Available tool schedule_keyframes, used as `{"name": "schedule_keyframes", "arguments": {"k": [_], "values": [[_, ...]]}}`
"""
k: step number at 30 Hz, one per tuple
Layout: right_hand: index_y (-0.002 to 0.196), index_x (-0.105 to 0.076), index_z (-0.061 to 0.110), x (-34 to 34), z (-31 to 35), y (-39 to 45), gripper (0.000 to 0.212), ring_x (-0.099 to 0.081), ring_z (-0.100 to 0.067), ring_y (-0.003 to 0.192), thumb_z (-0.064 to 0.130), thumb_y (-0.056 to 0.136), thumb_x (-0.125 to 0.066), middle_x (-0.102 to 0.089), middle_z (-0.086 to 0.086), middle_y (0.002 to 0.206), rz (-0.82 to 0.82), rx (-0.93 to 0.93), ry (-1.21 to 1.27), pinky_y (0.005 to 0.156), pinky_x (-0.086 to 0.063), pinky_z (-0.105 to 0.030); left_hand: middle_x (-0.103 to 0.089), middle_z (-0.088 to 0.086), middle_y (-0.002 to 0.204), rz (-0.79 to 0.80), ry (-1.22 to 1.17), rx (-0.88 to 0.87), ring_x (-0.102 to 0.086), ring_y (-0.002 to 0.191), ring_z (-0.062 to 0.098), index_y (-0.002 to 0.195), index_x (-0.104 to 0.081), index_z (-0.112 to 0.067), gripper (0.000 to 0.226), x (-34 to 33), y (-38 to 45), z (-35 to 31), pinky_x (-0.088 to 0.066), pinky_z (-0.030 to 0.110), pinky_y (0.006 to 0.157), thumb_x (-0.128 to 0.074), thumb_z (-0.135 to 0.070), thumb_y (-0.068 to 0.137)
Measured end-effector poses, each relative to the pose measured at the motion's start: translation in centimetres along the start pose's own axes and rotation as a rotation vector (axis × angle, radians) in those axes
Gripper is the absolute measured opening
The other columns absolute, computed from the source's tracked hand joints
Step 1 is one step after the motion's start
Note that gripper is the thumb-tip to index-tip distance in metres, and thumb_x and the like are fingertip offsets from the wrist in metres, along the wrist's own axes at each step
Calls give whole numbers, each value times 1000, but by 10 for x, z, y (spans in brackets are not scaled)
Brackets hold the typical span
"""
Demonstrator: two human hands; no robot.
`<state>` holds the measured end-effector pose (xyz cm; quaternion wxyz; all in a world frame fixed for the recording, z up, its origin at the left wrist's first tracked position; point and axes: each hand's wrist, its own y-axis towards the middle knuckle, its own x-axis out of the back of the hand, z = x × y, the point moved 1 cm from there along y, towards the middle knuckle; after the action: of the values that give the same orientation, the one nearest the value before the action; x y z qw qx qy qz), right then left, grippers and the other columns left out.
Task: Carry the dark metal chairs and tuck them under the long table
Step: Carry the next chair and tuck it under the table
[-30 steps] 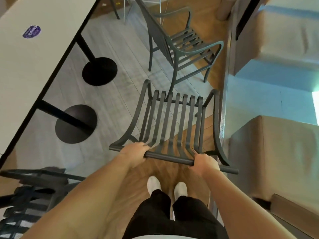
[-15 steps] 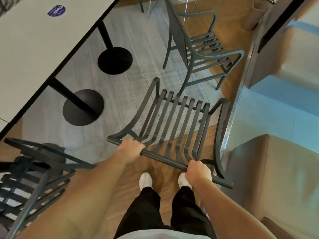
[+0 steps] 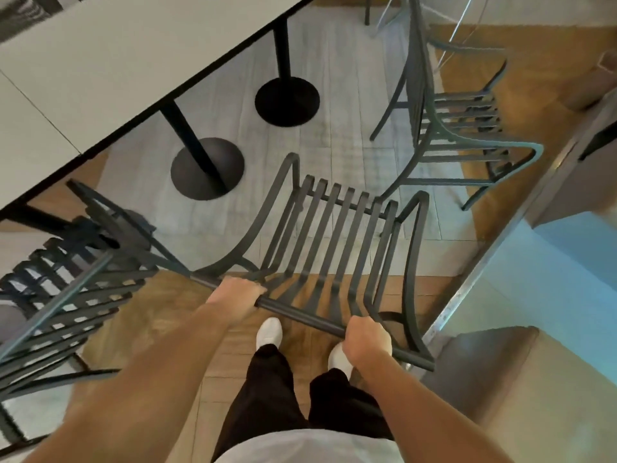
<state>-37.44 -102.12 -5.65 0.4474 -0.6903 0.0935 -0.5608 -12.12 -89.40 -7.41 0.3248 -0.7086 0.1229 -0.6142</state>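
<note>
While both arms reach forward and down from the near edge, nearly straight, the left hand (image 3: 235,293) curls over the top rail of the chair (image 3: 329,235), knuckles up, near the rail's left end. The right hand (image 3: 367,339) wraps the same rail toward its right end, fingers closed round the bar, wrist a little lower and nearer than the left. Between the hands the rail runs slanting, left end farther, right end nearer. The chair's slatted back and seat stretch away from the hands over grey and wood floor, just right of the table (image 3: 100,78), whose edge crosses the upper left; two round bases (image 3: 207,168) stand on the floor beneath that edge. A second chair (image 3: 460,128) stands far right, apart from the held one. A third chair (image 3: 66,295) sits at near left by the table's edge. White shoes (image 3: 269,332) show below the rail.
</note>
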Motion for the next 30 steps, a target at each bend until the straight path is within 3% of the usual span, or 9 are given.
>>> {"name": "schedule_keyframes", "arguments": {"k": [8, 12, 15, 19, 30], "values": [[119, -68, 14, 38, -3, 32, 25, -67, -29, 109, 9, 100, -53, -70, -7, 116, -28, 173, -226, 89, -56, -40, -70, 0, 124, 16, -78, 210, -64, 116, 28, 134, -62, -29, 38, -20, -18, -15, -49, 44, 102, -51, -12, 102], [122, -68, 13, 70, 7, 58, 25, -67, -29, 111, 10, 101, -54, -68, -9, 120, -72, 265, -333, 92, -56, -40, -71, 3, 117, 9, -179, 317, -66, 110, 30, 133, -61, -25, 31, -22, -18, -17, -54, 44, 93, -54, -21, 103], [122, -68, 15, 94, 19, 82, 26, -66, -30, 111, 11, 102, -53, -69, -8, 117, -100, 294, -414, 93, -54, -41, -70, 5, 114, -23, -232, 372, -65, 107, 31, 134, -59, -23, 33, -18, -13, -13, -55, 42, 88, -52, -16, 103], [127, -66, 17, 122, 39, 111, 28, -65, -29, 114, 12, 103, -52, -69, -8, 120, -116, 276, -484, 96, -54, -40, -68, 9, 120, -23, -267, 376, -64, 112, 34, 138, -55, -18, 37, -3, -5, -8, -54, 43, 89, -45, -8, 104], [127, -65, 18, 179, 88, 173, 29, -65, -29, 115, 11, 101, -53, -68, -7, 124, -120, 376, -615, 94, -54, -38, -67, 12, 123, 33, -314, 419, -66, 112, 36, 144, -50, -14, 45, 29, 34, 32, -54, 44, 87, -50, -3, 100]]}}
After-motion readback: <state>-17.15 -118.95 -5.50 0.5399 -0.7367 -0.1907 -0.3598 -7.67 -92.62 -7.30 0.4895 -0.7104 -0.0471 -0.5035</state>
